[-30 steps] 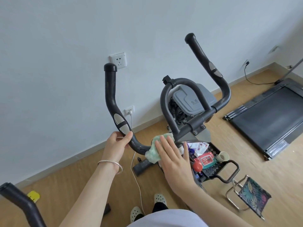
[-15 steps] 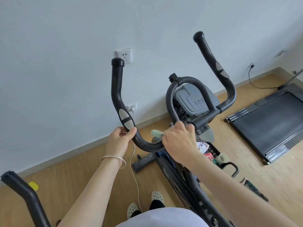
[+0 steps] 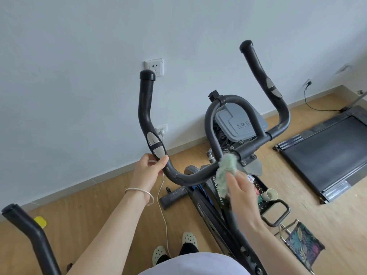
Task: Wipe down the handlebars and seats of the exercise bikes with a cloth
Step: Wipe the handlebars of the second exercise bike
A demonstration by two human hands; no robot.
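The exercise bike's black handlebar (image 3: pixel 184 177) curves up in two arms in front of me. My left hand (image 3: pixel 148 172) grips its left arm just below the silver sensor pad (image 3: pixel 155 144). A crumpled green cloth (image 3: pixel 227 168) lies against the bar next to the centre clamp (image 3: pixel 246 153). My right hand (image 3: pixel 241 195) holds the cloth from below and behind, thumb on it; the fingers are blurred. A grey console (image 3: pixel 238 124) sits behind the inner loop of the bar. The seat is out of view.
A second bike's black handlebar (image 3: pixel 21 225) rises at the lower left. On the right lies a treadmill (image 3: pixel 327 155). A black tray (image 3: pixel 278 213) with a paper cup (image 3: pixel 271 194) and a folding stool (image 3: pixel 301 245) stand below it. A white cable (image 3: pixel 162 213) hangs from the wall socket.
My right hand went from flat on the cloth to curled over the bar, and now sits back below the bar with the cloth by the clamp. My left hand kept its grip.
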